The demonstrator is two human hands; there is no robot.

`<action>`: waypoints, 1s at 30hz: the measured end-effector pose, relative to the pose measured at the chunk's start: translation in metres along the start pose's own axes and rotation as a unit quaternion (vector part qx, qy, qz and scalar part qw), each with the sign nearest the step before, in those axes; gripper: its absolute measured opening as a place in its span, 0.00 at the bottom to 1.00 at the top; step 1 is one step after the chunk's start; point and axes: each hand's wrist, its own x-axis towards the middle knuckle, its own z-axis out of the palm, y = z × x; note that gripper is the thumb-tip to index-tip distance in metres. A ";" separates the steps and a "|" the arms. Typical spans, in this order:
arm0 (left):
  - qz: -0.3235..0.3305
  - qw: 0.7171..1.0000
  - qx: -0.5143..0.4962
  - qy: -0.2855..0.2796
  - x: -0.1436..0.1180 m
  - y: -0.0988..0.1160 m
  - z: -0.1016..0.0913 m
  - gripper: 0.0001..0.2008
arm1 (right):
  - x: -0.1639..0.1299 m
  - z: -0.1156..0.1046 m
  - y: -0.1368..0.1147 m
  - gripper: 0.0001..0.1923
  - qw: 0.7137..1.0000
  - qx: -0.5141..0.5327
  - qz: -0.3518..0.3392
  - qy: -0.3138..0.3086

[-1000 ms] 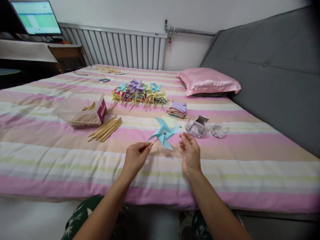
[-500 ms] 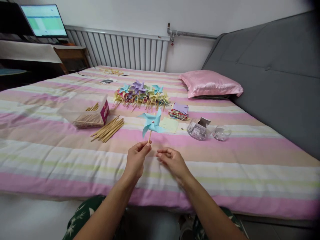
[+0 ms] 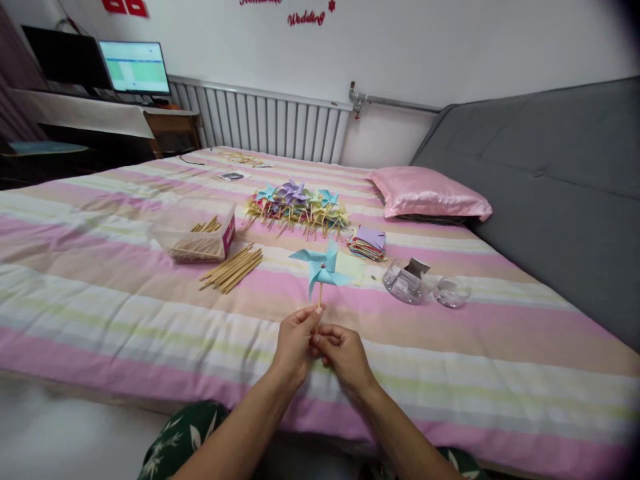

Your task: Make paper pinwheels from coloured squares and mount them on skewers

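The right hand (image 3: pixel 345 353) has come in, joining the left hand (image 3: pixel 295 340) in pinching the light-blue paper pinwheel's (image 3: pixel 320 267) wooden stick upright; next comes a spin test, probably.

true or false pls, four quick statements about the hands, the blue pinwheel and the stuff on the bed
1. Both hands meet at the stick of the blue pinwheel. True: left hand and right hand pinch it together.
2. The pinwheel lies flat on the bed. False: it is held upright above the bed.
3. The loose wooden sticks lie beside the clear box. True.
4. The pink pillow sits by the monitor. False: it lies against the grey headboard.
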 end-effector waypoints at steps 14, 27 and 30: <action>0.184 0.946 0.264 0.019 0.011 0.012 -0.045 0.14 | 0.048 0.015 -0.036 0.15 0.994 0.010 -0.021 0.104; 0.278 0.864 0.417 0.041 0.025 0.029 -0.085 0.15 | 0.191 0.033 -0.106 0.04 0.965 -0.093 -0.116 0.218; 0.264 0.848 0.457 0.050 0.034 0.027 -0.091 0.16 | 0.224 0.034 -0.112 0.03 0.953 -0.137 -0.133 0.235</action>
